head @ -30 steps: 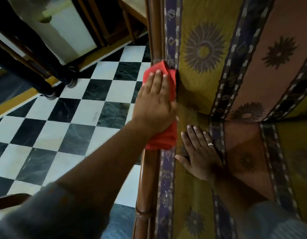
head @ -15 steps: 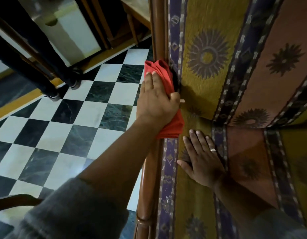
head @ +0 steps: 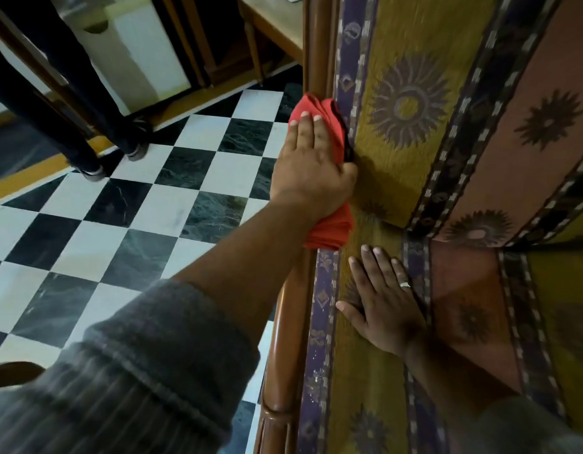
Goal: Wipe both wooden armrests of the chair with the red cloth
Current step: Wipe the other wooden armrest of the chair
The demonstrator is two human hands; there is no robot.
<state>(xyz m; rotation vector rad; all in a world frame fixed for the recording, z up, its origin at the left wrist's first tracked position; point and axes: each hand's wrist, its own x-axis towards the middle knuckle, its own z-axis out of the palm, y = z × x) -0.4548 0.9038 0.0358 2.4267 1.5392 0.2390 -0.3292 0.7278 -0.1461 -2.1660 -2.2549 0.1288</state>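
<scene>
One head camera, looking steeply down and forward.
You only get this single wide view, so no overlap with another. It sits close above your left hand (head: 311,178) on the armrest (head: 285,326), with your right hand (head: 386,309) low centre-right. The checkered floor (head: 126,224) fills the left, the patterned seat cushion (head: 447,126) the right; edges bend.

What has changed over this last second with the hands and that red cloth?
The left hand has slid the red cloth a little farther along the wooden armrest, away from the person, and its thumb now wraps over the cloth on the cushion side. The right hand stayed flat on the patterned seat cushion, and the cloth stayed gripped against the rail.
</scene>
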